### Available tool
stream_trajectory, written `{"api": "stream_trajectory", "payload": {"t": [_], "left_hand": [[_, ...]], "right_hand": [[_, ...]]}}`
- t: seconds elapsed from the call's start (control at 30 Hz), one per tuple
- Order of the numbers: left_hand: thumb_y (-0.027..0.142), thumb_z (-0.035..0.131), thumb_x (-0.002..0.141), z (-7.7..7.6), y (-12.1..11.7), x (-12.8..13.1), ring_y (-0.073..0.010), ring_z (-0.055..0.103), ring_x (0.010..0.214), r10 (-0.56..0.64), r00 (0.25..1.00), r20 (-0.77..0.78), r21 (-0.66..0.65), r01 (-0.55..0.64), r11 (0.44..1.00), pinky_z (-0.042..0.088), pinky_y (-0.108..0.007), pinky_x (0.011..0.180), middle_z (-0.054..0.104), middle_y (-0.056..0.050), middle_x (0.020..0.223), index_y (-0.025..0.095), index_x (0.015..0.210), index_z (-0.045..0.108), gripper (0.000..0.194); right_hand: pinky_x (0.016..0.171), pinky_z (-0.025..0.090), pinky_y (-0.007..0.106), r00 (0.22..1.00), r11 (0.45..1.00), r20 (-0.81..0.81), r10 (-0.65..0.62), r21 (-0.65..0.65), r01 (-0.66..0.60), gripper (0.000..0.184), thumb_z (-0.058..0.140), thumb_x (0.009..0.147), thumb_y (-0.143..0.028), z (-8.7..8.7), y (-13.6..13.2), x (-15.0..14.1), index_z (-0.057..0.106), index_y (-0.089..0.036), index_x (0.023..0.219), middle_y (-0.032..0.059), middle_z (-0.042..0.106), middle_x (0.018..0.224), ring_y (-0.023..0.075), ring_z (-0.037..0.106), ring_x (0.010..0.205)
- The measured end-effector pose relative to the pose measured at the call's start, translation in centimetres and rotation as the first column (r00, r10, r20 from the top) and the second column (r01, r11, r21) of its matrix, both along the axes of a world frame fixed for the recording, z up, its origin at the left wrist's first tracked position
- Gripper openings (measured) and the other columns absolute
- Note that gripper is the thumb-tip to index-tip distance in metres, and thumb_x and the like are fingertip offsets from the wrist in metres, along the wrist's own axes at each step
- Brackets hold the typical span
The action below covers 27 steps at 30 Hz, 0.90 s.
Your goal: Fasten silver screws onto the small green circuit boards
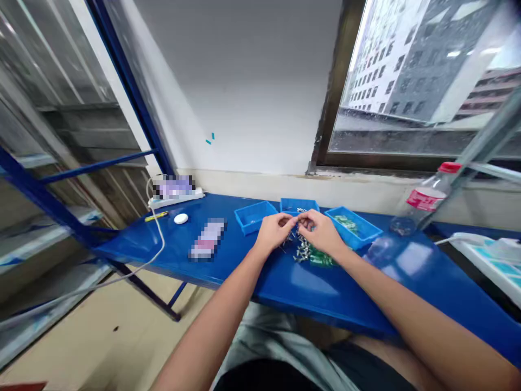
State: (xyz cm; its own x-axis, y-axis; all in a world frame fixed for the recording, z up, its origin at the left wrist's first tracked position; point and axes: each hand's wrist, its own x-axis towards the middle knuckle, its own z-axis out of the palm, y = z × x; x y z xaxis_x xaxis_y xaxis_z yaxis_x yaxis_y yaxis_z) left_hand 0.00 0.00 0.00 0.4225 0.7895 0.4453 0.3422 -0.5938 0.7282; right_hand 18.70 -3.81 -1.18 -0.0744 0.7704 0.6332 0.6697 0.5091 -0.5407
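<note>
My left hand point(275, 232) and my right hand point(320, 229) meet fingertip to fingertip above the blue table point(301, 285). The fingers of both are pinched closed; whatever lies between them is too small to make out. Just below them is a loose pile of small shiny metal pieces point(302, 251), some of them thin like pins or screws. Beside it, partly under my right wrist, lie green translucent pieces point(321, 258). Behind stand three blue trays: a left one point(245, 227), a middle one point(299, 203) with metal pieces at its edge, and a right one point(368, 239) holding green pieces.
To the right stands a clear bottle point(425, 198) with a red cap, near a slanted metal bar. Leftward lie a blurred-out flat object point(208, 239), a round white item point(181, 218), a yellow-handled tool point(157, 216) and a white cable point(163, 239). A wall and window close off the back.
</note>
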Motion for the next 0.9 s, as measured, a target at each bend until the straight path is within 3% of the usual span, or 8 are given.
{"api": "stream_trajectory", "payload": {"t": [0.17,0.33,0.5,0.7,0.9], "left_hand": [[0.049,0.06,0.098,0.1,0.3,-0.1,-0.0223,0.076,0.09,-0.044,0.997,-0.061,-0.004,0.044,0.999,0.056,-0.028,0.081,0.082,-0.003,0.102,0.021,0.102,0.083,0.037],[0.036,0.073,0.09,-0.5,0.9,-0.1,-0.0232,0.078,0.094,-0.045,0.998,0.039,-0.091,0.048,0.995,0.059,-0.029,0.084,0.082,-0.005,0.102,0.021,0.106,0.082,0.024],[0.021,0.078,0.083,-0.9,1.1,0.1,-0.0212,0.078,0.085,-0.021,0.997,0.07,-0.119,0.03,0.992,0.062,-0.031,0.081,0.082,-0.005,0.092,0.018,0.094,0.081,0.012],[0.006,0.072,0.081,-0.9,1.2,0.4,-0.0205,0.078,0.095,-0.077,0.961,0.264,-0.173,0.126,0.977,0.063,-0.035,0.091,0.081,-0.011,0.103,0.015,0.109,0.074,0.029],[0.013,0.077,0.081,-1.0,1.3,0.5,-0.0248,0.078,0.101,-0.082,0.924,0.374,-0.302,0.205,0.931,0.063,-0.041,0.095,0.079,-0.016,0.111,0.013,0.117,0.07,0.036]], "right_hand": [[0.071,0.054,0.033,0.999,0.999,-0.01,0.035,0.002,-0.035,0.013,0.063,0.084,-0.017,0.2,-0.1,0.3,0.07,-0.021,0.094,0.0037,0.07,0.089,0.0185,0.063,0.072],[0.079,0.058,0.036,0.999,0.999,-0.031,0.041,-0.006,-0.041,0.014,0.061,0.088,-0.018,0.0,0.0,0.3,0.071,-0.022,0.095,0.0052,0.074,0.099,0.0205,0.069,0.081],[0.074,0.059,0.034,0.995,0.997,-0.099,0.012,-0.076,-0.019,0.011,0.066,0.089,-0.029,0.1,-0.1,0.1,0.071,-0.022,0.095,0.0038,0.076,0.092,0.0194,0.071,0.075],[0.073,0.058,0.032,0.993,0.996,-0.118,0.013,-0.087,-0.023,0.012,0.068,0.086,-0.027,0.0,-0.1,0.0,0.071,-0.021,0.096,0.0037,0.076,0.091,0.0179,0.07,0.073],[0.073,0.059,0.033,0.992,0.999,-0.126,-0.009,-0.044,0.003,0.01,0.066,0.089,-0.029,0.2,-0.2,0.0,0.07,-0.021,0.093,0.0041,0.075,0.091,0.0184,0.07,0.072]]}}
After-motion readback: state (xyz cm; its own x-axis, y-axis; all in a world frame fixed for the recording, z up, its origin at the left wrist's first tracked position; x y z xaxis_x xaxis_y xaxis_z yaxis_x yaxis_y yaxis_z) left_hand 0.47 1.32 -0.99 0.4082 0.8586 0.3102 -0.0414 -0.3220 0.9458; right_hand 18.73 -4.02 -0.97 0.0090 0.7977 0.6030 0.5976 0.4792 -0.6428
